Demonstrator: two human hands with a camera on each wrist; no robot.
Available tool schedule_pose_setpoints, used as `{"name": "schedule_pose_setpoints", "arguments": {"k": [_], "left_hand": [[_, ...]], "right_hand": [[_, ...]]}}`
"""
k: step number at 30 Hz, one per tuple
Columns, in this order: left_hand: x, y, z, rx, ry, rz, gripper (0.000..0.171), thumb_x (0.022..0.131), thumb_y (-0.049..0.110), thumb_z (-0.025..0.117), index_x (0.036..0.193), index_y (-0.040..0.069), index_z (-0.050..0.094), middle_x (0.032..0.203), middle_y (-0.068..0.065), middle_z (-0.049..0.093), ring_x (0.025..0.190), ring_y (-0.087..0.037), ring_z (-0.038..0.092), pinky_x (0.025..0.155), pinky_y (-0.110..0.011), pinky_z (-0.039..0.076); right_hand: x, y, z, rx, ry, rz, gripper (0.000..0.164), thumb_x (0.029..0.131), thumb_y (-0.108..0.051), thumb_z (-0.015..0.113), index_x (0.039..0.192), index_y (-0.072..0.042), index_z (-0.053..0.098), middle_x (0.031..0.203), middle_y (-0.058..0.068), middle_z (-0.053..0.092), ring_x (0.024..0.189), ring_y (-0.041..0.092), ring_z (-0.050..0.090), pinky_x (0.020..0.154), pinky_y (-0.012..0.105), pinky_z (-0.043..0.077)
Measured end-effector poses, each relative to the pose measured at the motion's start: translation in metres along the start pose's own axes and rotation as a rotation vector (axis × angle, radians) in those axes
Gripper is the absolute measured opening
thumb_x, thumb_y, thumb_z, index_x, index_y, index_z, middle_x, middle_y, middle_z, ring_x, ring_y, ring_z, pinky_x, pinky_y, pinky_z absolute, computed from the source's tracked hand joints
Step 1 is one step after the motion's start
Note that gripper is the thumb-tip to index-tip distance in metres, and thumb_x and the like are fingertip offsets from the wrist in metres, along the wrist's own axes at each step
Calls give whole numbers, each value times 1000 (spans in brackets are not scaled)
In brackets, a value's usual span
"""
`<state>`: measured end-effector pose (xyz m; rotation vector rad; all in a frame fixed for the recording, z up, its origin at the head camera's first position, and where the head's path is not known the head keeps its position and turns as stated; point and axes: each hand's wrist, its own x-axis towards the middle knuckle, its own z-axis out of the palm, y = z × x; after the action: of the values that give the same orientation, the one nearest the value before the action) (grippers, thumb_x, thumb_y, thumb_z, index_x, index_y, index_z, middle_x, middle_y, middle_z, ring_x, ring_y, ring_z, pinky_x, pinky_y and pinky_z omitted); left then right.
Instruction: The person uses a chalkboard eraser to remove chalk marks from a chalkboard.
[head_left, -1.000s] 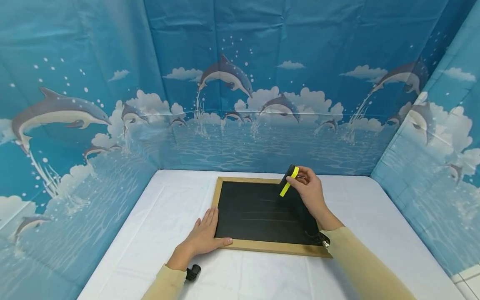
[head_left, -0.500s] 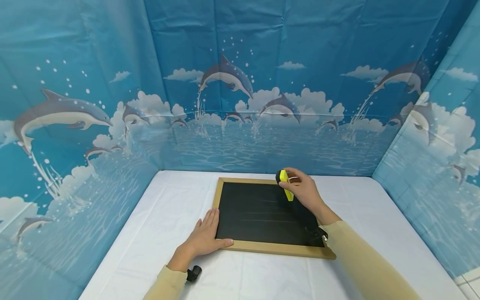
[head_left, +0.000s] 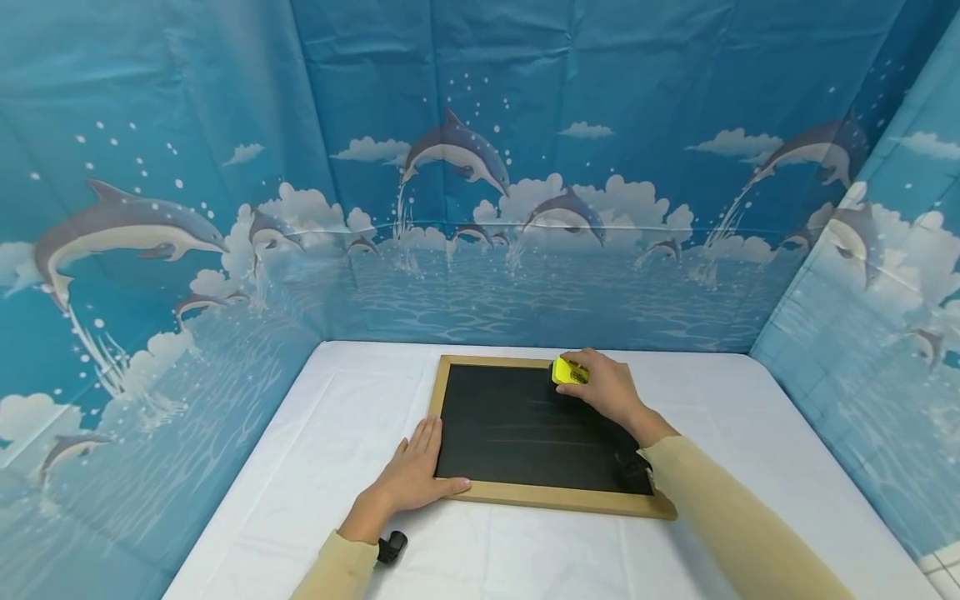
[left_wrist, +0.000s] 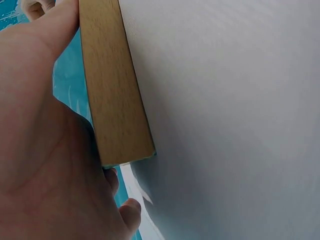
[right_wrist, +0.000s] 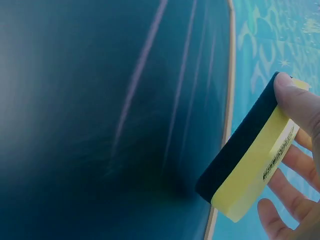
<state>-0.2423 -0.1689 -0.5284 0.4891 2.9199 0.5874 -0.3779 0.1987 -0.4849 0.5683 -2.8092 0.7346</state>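
Note:
A small blackboard (head_left: 495,408) with a wooden frame (head_left: 555,497) lies on the white-covered table; faint pale streaks cross its dark face. My left hand (head_left: 408,475) rests at its near left corner, fingers straight along the left side and thumb on the front edge. In the left wrist view that hand (left_wrist: 40,140) is beside the wooden frame (left_wrist: 117,90). My right hand (head_left: 607,387) pinches a yellow-and-black blackboard eraser (head_left: 567,372) at the board's far right part. The right wrist view shows the eraser (right_wrist: 250,155) tilted, between thumb and fingers; whether it touches the board is unclear.
White cloth (head_left: 300,467) covers the table around the board. A blue dolphin-print curtain (head_left: 495,275) stands along the back and both sides. Black wrist-worn cameras sit at both cuffs, the left camera (head_left: 393,547) close above the cloth.
My right hand has come down slightly and turned the eraser, so its yellow back now faces up more. The left hand stays at the board's corner.

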Motion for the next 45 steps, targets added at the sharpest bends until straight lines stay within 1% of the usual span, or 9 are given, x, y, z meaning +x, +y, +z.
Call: {"name": "schedule_pose_setpoints", "arguments": {"k": [4,7,10,14,19,27,33,39,45], "left_hand": [[1,0,0,-12,0,-1,121,84,81,53,161,1,5,168,-16,3,154,-32,2,117,-61,14],[2,0,-1,-6,-4,-7,122,83,82,53,161,2,3,168,-14,2,154,-31,1,118,-60,14],[3,-2,0,-4,8,-10,123,83,83,53,161,3,4,168,-14,2,154,-31,1,118,-59,16],[4,-2,1,-18,17,-13,123,82,83,52,161,3,3,168,-14,1,154,-31,0,118,-57,18],[-1,0,1,-22,23,-1,121,84,81,53,161,1,5,168,-16,1,154,-33,0,118,-57,17],[-4,0,1,0,18,3,121,84,82,52,160,-1,7,167,-18,1,154,-33,1,118,-57,16],[-6,1,0,12,18,8,125,81,85,52,160,-2,8,167,-18,2,154,-34,3,118,-60,14],[-5,1,0,36,13,4,126,80,87,51,161,0,7,168,-17,2,154,-33,3,117,-62,14],[-4,3,1,11,19,15,125,81,83,55,161,0,7,167,-18,3,154,-33,4,116,-63,14]], "right_hand": [[-3,3,5,-59,-23,-11,65,83,-44,83,139,-18,63,122,8,63,101,27,61,86,50,49],[-3,7,10,-98,-41,-37,66,84,-46,82,140,-18,62,123,8,63,105,29,60,90,51,49],[-3,10,14,-106,-56,-63,65,85,-44,81,140,-17,62,125,9,62,108,31,59,93,54,48],[-5,14,14,-103,-72,-67,65,85,-44,81,141,-15,61,128,10,60,114,33,58,96,55,47],[-9,18,10,-93,-79,-59,67,86,-42,80,142,-11,59,132,14,60,121,38,55,98,59,44],[-15,25,8,-66,-119,-53,59,89,-35,79,139,-12,62,132,14,60,118,36,58,94,58,47],[-20,32,0,-80,-111,-54,56,89,-32,80,139,-13,63,141,17,55,127,42,50,96,62,44],[-22,35,-6,-82,-113,-76,52,88,-27,81,136,-14,66,135,18,57,124,42,50,96,62,44],[-19,28,-2,-68,-122,-78,52,87,-25,82,135,-16,66,130,14,59,119,40,52,94,60,45]]}}
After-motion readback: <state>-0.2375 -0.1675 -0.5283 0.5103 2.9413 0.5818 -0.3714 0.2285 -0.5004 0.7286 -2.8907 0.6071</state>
